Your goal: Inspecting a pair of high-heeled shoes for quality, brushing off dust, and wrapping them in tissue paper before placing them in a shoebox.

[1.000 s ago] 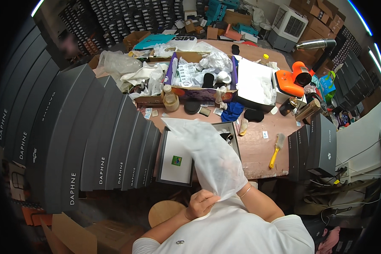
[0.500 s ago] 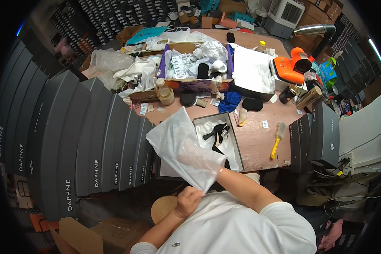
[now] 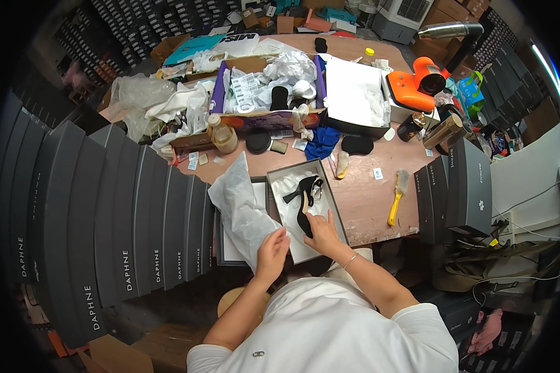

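Observation:
My left hand (image 3: 272, 255) is closed at the edge of a white, translucent tissue-like bag (image 3: 239, 205), which hangs crumpled over a grey shoebox lid (image 3: 225, 257). Beside it, my right hand (image 3: 323, 235) reaches into an open grey shoebox (image 3: 331, 189) lined with white paper. Its fingers close on the toe end of a black high-heeled shoe (image 3: 303, 221), the index finger stretched out past it. The heel of the shoe points to the left, and a shiny ornament shows at its far end. My right fingertips partly cover the toe.
Grey shoeboxes (image 3: 115, 205) stand in a long row at left, and more (image 3: 470, 186) at right. A yellow-handled brush (image 3: 395, 208), a blue cloth (image 3: 322, 143) and a glass jar (image 3: 223, 135) lie or stand on the pink table. Behind are a paper-filled purple box (image 3: 274, 119) and an orange blower (image 3: 417, 90).
My right hand has come out of the white bag and gone down to the shoe in the box. The bag has sunk and crumpled, and my left hand has moved up along it.

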Motion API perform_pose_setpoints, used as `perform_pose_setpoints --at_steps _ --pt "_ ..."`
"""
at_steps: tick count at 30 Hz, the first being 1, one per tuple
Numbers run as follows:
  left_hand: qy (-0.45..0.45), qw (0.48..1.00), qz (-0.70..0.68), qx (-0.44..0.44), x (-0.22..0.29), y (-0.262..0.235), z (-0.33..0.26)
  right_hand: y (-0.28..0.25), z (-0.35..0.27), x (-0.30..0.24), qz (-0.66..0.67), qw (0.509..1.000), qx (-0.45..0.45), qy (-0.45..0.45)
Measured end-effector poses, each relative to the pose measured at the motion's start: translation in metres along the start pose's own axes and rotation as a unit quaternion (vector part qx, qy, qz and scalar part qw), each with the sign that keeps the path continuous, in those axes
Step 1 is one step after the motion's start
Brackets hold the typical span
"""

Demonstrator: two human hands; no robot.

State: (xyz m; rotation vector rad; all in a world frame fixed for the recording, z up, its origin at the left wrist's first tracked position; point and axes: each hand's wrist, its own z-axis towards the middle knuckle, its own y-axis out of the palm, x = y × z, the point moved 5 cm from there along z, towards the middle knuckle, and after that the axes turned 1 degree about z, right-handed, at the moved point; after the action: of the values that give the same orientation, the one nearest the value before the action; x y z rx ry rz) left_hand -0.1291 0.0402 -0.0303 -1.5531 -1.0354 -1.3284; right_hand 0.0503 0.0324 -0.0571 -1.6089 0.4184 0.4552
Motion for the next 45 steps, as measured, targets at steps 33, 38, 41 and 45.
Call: perform_pose_setpoints --at_steps 33,38,41,45 --pt "-0.188 0.978 0.073 0.056 -0.117 0.052 0.201 -0.118 -0.11 0.053 0.601 0.785 -0.055 0.142" --pt "0.187 0.965 0.149 -0.105 0.094 0.069 0.178 -0.167 -0.114 0.044 0.628 0.775 0.019 0.067" --pt "0.31 0.912 0.216 -0.159 0.15 0.062 0.165 -0.191 -0.117 0.022 0.704 0.709 -0.043 -0.013" --pt "0.332 0.907 0.181 -0.187 0.165 0.044 0.14 -0.181 -0.118 -0.007 0.791 0.573 -0.209 -0.048"
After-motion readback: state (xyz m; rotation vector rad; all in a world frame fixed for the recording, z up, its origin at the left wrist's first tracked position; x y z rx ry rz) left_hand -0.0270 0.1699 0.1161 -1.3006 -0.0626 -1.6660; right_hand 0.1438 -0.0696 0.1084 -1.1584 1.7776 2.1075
